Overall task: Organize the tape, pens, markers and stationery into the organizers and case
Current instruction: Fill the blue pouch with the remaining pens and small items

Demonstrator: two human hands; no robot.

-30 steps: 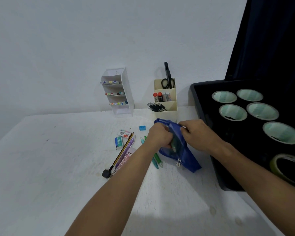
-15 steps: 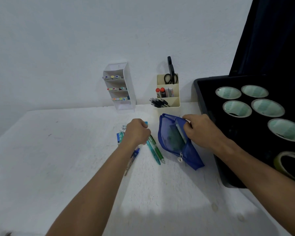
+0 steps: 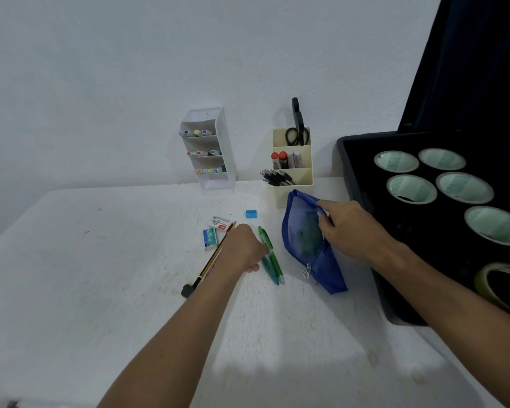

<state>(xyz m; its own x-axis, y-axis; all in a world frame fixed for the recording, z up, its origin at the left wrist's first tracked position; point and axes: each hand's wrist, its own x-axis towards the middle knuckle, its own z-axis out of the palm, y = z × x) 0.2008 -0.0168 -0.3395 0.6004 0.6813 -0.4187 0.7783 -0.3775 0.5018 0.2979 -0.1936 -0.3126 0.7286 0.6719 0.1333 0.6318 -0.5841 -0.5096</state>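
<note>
Fingers of the left hand point(image 3: 242, 248) are curled down onto the counter point(image 3: 100, 275) between a striped pencil point(image 3: 211, 259) and two green pens point(image 3: 270, 256), thumb against the pens; whether anything is actually gripped cannot be told. Right hand point(image 3: 346, 228) pinches the upper rim of the blue mesh case point(image 3: 302, 231), holding its mouth open; dark green contents show through the mesh.

Case lies toward the counter's right edge, just beside the black tray point(image 3: 362, 160) overhanging that edge. Tray holds six tape rolls: five pale ones point(image 3: 411, 188) and one yellowish roll point(image 3: 501, 285) at its near end.

Along the far edge stand two organizers: white point(image 3: 224, 148), three tiers of markers, and cream point(image 3: 302, 160), with one pair of scissors point(image 3: 297, 134), four capped tubes and a bundle of black pens.

Loose near centre: two staple boxes point(image 3: 215, 231), one blue sharpener point(image 3: 251, 213).

Left and near portions of the counter offer open room.
</note>
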